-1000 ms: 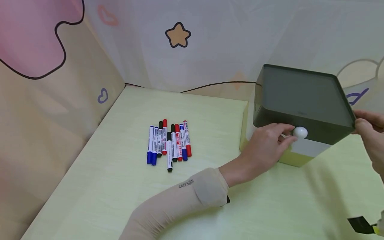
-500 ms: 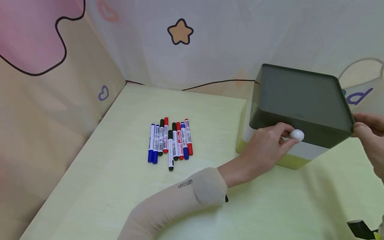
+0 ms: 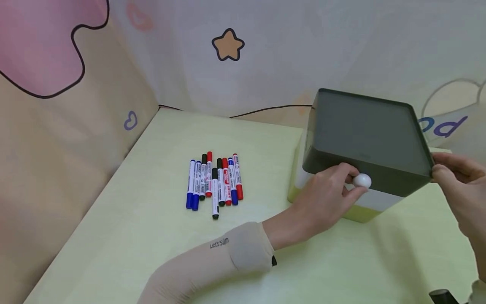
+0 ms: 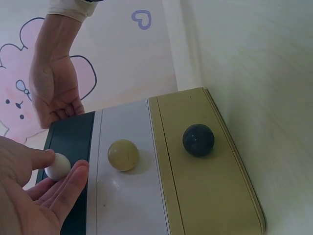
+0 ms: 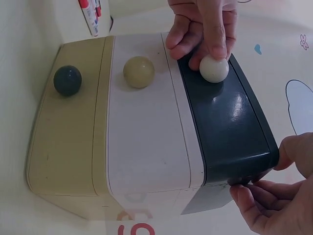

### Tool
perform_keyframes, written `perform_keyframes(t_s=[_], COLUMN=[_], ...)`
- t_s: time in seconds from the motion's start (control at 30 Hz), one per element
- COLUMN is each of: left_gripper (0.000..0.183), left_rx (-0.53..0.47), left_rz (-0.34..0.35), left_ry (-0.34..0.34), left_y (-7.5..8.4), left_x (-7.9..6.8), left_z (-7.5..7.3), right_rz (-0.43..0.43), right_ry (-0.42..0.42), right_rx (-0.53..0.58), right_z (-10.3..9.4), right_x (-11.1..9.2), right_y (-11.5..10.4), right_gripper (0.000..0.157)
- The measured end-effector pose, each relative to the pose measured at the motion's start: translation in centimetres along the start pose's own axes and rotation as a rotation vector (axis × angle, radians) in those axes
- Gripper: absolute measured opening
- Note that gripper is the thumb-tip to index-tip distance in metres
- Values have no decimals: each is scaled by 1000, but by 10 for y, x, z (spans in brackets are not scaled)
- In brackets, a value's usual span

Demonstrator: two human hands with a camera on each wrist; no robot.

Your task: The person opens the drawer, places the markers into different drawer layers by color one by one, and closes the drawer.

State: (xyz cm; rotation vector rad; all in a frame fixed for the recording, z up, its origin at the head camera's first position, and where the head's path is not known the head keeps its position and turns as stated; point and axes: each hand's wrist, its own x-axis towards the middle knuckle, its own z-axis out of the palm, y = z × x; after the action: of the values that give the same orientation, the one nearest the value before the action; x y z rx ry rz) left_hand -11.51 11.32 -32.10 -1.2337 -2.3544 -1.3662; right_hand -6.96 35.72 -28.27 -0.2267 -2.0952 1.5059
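A small three-drawer box (image 3: 364, 131) with a dark grey-green top stands at the right of the table in the head view. Its drawer fronts run dark, white and yellow from top to bottom. My left hand (image 3: 328, 192) pinches the round white knob (image 3: 362, 180) of the dark top drawer between thumb and fingers. At the box's right front corner, my right hand (image 3: 459, 188) grips the upper edge with thumb and fingers. The left wrist view shows a cream knob (image 4: 123, 155) on the white drawer and a dark knob (image 4: 198, 140) on the yellow one. All drawers look closed.
Several markers (image 3: 214, 192) with blue, black and red caps lie in a loose row left of the box on the pale green table (image 3: 125, 236). A printed cloth (image 3: 273, 55) hangs behind. A black object (image 3: 442, 295) shows at the lower right edge.
The drawer box has shifted left and closer to me, with both hands moving along on it. My left fingers stay on the white knob. The markers remain in place.
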Motion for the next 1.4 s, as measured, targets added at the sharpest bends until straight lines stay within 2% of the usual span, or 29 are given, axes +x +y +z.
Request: perform_keyframes(t_s=[0.13, 0.23, 0.43, 0.53, 0.67, 0.73, 0.8, 1.03, 1.27, 1.4], left_gripper=[21, 20, 16, 15, 15, 16, 17, 21, 23, 22], left_rx=[37, 62, 85, 93, 83, 55, 44, 6, 58, 108], left_rz=[24, 45, 58, 64, 64, 65, 68, 62, 79, 94], left_ry=[5, 14, 45, 63, 64, 63, 62, 59, 60, 57], left_y=[1, 1, 2, 3, 3, 3, 2, 1, 1, 1], left_x=[-6, -8, -14, -19, -25, -28, -32, -41, -43, -42], left_z=[-5, -8, -15, -19, -24, -26, -29, -38, -39, -38], right_rz=[8, 3, -14, -8, 17, 29, 29, 17, 6, -7], right_ry=[-27, -19, -29, -32, -52, -68, -81, -115, -152, -187], right_rx=[-24, -96, -147, -210, -286, -307, -296, -191, -208, -234], right_z=[3, 5, 12, 15, 18, 19, 20, 25, 23, 20], right_x=[-6, -9, -15, -19, -23, -25, -27, -33, -34, -30], right_y=[-2, -4, -9, -12, -16, -17, -17, -22, -23, -21], right_gripper=[47, 47, 45, 40, 25, 28, 31, 24, 27, 37])
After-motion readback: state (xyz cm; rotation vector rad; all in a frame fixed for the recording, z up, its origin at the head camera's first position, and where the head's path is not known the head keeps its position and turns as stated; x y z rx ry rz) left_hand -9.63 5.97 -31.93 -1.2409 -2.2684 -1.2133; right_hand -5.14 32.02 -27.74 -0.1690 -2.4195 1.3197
